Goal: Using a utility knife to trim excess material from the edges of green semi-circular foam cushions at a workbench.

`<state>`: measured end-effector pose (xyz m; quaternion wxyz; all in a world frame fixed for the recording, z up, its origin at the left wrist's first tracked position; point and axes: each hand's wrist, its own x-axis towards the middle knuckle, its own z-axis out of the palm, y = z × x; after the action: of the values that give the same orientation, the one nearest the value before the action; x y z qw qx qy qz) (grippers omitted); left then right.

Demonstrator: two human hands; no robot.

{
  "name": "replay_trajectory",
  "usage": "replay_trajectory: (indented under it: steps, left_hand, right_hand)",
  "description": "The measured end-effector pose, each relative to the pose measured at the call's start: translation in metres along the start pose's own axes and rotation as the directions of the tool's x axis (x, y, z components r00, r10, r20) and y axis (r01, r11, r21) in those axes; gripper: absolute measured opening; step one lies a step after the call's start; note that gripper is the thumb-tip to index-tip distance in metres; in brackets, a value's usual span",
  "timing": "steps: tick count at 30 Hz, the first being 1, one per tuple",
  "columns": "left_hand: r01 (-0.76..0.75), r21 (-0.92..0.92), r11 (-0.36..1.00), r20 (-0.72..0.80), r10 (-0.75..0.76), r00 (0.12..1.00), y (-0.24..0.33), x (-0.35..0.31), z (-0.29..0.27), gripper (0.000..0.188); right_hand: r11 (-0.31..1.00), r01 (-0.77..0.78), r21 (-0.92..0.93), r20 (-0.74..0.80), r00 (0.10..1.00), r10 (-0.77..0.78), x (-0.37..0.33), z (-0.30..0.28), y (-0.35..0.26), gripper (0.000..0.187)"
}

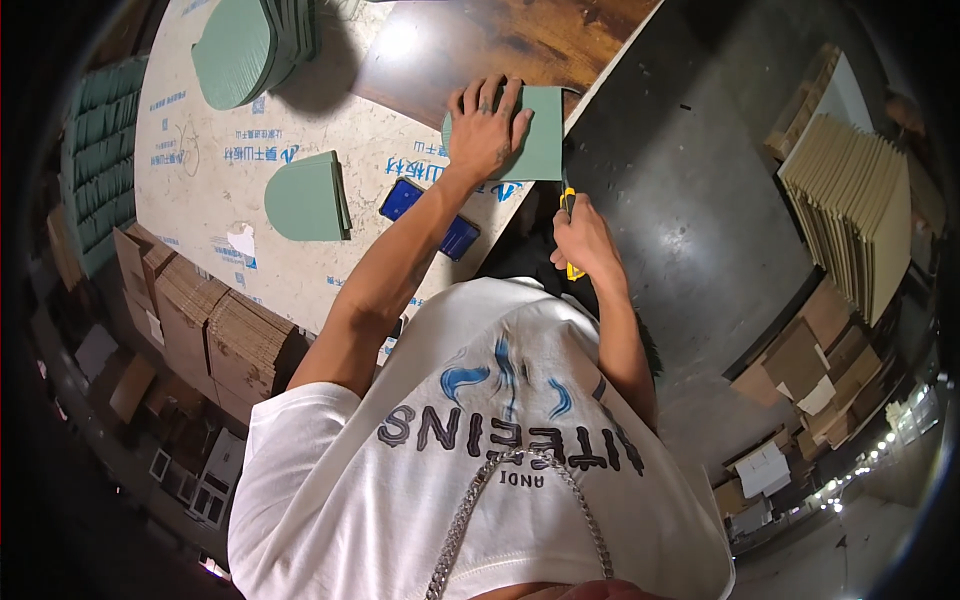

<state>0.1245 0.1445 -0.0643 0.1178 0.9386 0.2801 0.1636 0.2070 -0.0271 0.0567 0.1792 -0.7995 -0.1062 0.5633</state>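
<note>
**Yellow cutter [570, 202] beside green piece [545, 135]**

We see the left hand [485, 137] spread palm-down on the piece, which lies at the table's [205, 215] edge; the right hand [588, 238] is closed around the cutter, near the piece's corner.

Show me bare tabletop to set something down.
Bare: the white tabletop left of the small green stack, and the wood-grain surface beyond the left hand, right of the tall green stack. Crowded: the near right corner, with green sheet, blue item and left forearm.
</note>
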Motion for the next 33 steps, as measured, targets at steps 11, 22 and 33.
replay_trajectory:
  steps: [11, 22, 33]
  left_hand:
    - [0.054, -0.032, 0.998, 0.081, -0.052, 0.995, -0.001, -0.003, 0.0, 0.048]
    - [0.018, -0.019, 1.0, -0.004, -0.018, 1.0, -0.006, -0.005, 0.016, 0.049]
    - [0.318, 0.058, 0.946, 0.186, -0.324, 0.928, 0.023, -0.004, -0.026, 0.054]
  right_hand:
    - [0.995, -0.034, -0.09, 0.017, 0.999, 0.036, 0.006, 0.01, 0.008, 0.032]
    - [0.983, -0.074, 0.166, -0.29, 0.949, 0.121, 0.083, 0.081, 0.136, 0.037]
    - [0.313, 0.48, 0.82, -0.476, 0.874, -0.093, 0.051, 0.05, 0.056, 0.038]
